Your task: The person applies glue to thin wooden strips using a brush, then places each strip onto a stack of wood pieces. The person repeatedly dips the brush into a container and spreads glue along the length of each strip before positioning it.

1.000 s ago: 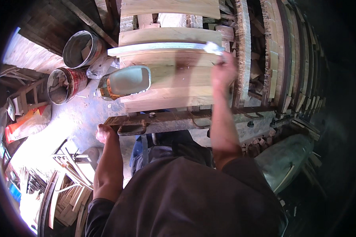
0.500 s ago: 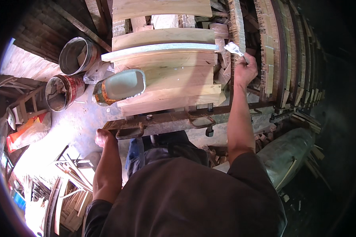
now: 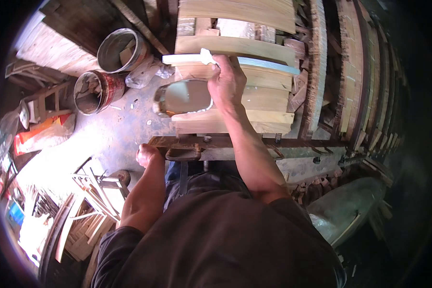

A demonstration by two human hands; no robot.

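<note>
The pale boards (image 3: 266, 98) lie side by side beneath and to the right of your right grip, and the long, rusty metal beam (image 3: 216, 153) crosses on your side of it. Well to its left stand the grey bucket (image 3: 145, 50) and the red bucket (image 3: 113, 88). Just left of it sits the open container (image 3: 159, 100) of pale liquid. The narrow white strip (image 3: 270, 66) runs out both ways just beyond that grip. Your left hand (image 3: 149, 155) is curled at the beam's left end; whether it clenches the beam, I cannot tell. Your right hand (image 3: 229, 85) grasps the brush (image 3: 207, 56), its white head over the strip, just beyond and left of your fingers.
</note>
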